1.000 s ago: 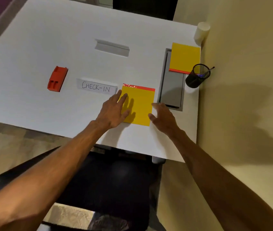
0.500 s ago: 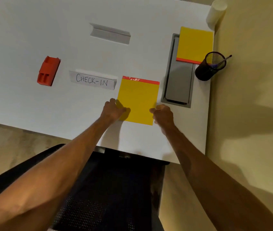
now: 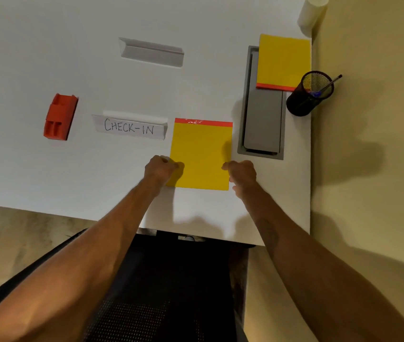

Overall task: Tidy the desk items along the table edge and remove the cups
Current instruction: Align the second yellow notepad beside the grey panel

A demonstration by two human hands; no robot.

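A: Where the table [image 3: 35, 174] runs left, what's listed?
B: Red holder [image 3: 60, 116], CHECK-IN sign [image 3: 129, 127]; bare top around both.
A: Near edge?
B: Left hand [image 3: 159, 169] and right hand [image 3: 241, 172], fingers curled, pinching yellow pad [image 3: 202, 154] by its sides.
A: Right edge?
B: Second pad [image 3: 283, 60], mesh cup [image 3: 308, 95], white cup [image 3: 310, 9] at far corner.

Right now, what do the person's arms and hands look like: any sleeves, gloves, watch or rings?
Both forearms are bare all the way to the bottom edge of the frame, with no sleeves showing. The left hand and right hand wear no gloves, and no watch, bracelet or ring is visible. Nothing else is worn.
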